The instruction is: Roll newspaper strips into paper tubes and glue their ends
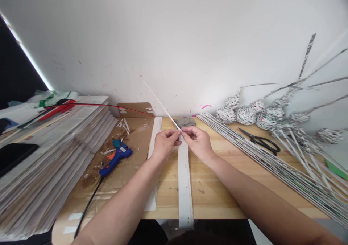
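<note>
The left hand (165, 143) and right hand (200, 140) pinched a thin stick (160, 103) and paper strip (185, 183) together between closed fingers (191, 130), probably for steadiness (the strip overhung the counter (212, 194)).

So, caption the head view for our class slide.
Left hand and right hand hold a thin stick and the far end of a white paper strip.

Two hands (200, 143), one held stick (160, 104) — one glue gun (115, 160), one phone (17, 156), one pair of scissors (261, 142) (rods (258, 160) uncountable).
</note>
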`<control>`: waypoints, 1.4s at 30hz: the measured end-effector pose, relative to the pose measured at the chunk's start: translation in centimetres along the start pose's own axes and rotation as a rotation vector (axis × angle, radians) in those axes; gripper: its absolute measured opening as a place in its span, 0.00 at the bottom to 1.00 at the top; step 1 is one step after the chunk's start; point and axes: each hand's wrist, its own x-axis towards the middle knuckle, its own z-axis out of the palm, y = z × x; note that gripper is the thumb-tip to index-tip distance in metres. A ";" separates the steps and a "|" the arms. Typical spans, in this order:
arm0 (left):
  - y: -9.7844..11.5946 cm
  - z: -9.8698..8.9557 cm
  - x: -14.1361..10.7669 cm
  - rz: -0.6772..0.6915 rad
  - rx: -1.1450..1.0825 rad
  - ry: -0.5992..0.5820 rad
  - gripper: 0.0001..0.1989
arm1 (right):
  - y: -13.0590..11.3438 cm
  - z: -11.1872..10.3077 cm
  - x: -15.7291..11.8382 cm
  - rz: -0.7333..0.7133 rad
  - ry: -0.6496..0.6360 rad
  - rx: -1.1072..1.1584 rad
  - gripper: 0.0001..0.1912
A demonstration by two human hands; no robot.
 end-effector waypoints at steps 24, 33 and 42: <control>0.1 0.1 -0.3 0.075 0.171 0.058 0.12 | -0.2 0.2 -0.1 -0.191 0.060 -0.298 0.08; -0.1 -0.1 0.0 0.020 0.144 0.102 0.09 | 0.0 -0.1 -0.1 -0.373 -0.006 -0.463 0.12; 0.3 0.0 -0.2 -0.099 0.023 0.098 0.09 | 0.4 -0.1 0.0 -0.443 -0.073 -0.510 0.14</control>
